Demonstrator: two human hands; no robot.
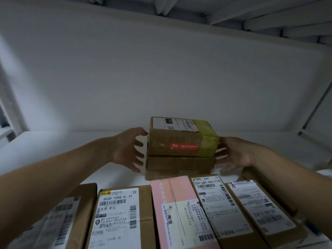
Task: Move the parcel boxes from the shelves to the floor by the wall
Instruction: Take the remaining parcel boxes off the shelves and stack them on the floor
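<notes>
Deep on the white shelf (107, 169), behind a row of labelled parcels (118, 212), sits a stack of three cardboard boxes (181, 150). The left hand (127, 150) is spread wide just beside it. The right hand (235, 153) lies open-fingered against the far side. Stiff, probably light, apt to slide apart: clamp the bottom box's ends.

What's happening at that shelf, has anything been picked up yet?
Not yet. A person reaches both hands to a stack of three brown boxes on the white shelf. The left hand, fingers spread, is just short of its left side; the right hand, fingers straight, is at its right end. The taped top box sits on the stack. Labelled parcels lie in a row in front.
</notes>
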